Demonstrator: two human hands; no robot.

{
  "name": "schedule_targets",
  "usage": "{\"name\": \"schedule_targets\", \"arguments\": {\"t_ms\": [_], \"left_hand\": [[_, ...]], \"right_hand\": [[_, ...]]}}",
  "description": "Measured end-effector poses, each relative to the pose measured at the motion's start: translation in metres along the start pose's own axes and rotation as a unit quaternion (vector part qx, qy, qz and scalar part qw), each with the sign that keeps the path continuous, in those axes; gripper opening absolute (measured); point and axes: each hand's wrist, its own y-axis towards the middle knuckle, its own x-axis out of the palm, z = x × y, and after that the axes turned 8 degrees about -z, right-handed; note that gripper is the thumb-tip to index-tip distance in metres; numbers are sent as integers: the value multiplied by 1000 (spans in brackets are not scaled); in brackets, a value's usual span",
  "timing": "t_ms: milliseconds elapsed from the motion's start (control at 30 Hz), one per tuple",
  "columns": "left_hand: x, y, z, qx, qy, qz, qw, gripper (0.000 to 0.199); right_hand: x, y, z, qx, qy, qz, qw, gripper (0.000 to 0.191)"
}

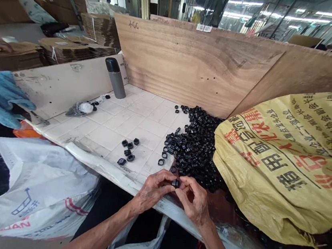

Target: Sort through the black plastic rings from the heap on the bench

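My left hand [155, 188] pinches a small black plastic part [176, 183] between thumb and fingertips, just above the table's front edge. On the other side of that part, my right hand [195, 201] is closed with its thumb and index finger against it. Just beyond my hands spreads a heap of black plastic ring nuts [195, 144], with a few loose ones at its left side. Farther left, several black round pieces [128, 152] lie in a small group on the white tiled tabletop [104, 131]. My fingers partly cover the part they hold.
A yellow woven sack [267, 185] leans over the right side. A grey flask [116, 79] stands near the back left, by a small plastic bag [80, 108]. A wooden board [185, 62] walls the back. White sacks [33, 189] hang below the left edge.
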Motion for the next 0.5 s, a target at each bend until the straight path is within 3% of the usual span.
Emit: {"name": "schedule_targets", "arguments": {"t_ms": [100,200,300,400,467,500], "left_hand": [[0,0,0,-9,-15,-12,1000,20],[0,-1,1,-19,-24,-11,999,22],[1,-2,-1,-32,-38,-7,999,23],[2,-4,-12,-35,-37,7,999,26],[0,-1,-24,-12,-30,-1,999,30],[-2,1,-30,-1,-18,-5,1000,32]], "right_hand": [[2,1,3,15,-5,0,1000,16],[2,1,3,27,-37,10,999,32],[2,-1,1,8,-27,22,999,22],[8,-1,7,-17,-38,26,999,23],[15,2,13,0,-73,64,995,33],[18,4,16,0,-88,88,992,27]]}}
